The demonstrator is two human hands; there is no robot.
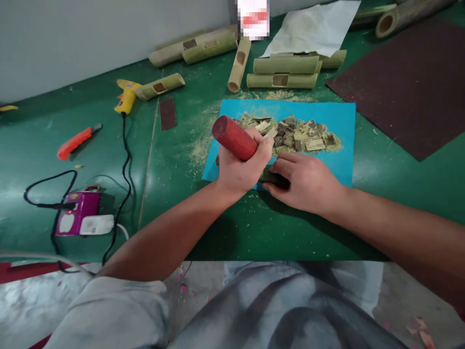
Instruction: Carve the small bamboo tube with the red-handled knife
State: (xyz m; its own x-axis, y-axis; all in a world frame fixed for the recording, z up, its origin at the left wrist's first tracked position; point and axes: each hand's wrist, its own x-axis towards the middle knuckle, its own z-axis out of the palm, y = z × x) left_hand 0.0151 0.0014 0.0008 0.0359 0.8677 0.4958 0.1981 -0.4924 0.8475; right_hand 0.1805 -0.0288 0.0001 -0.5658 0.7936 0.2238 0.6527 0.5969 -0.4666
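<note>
The left hand (236, 170) grips a red handle (234, 138); the right hand (310, 180) clasps a bamboo piece (278, 180). Nearby bamboo tubes (300, 81) have cut openings; the held piece's progress is hidden.

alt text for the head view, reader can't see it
A person's left hand grips a red handle and their right hand a dark, partly hidden piece at a blue sheet heaped with bamboo chips; bamboo tubes lie behind on the green table.
</note>
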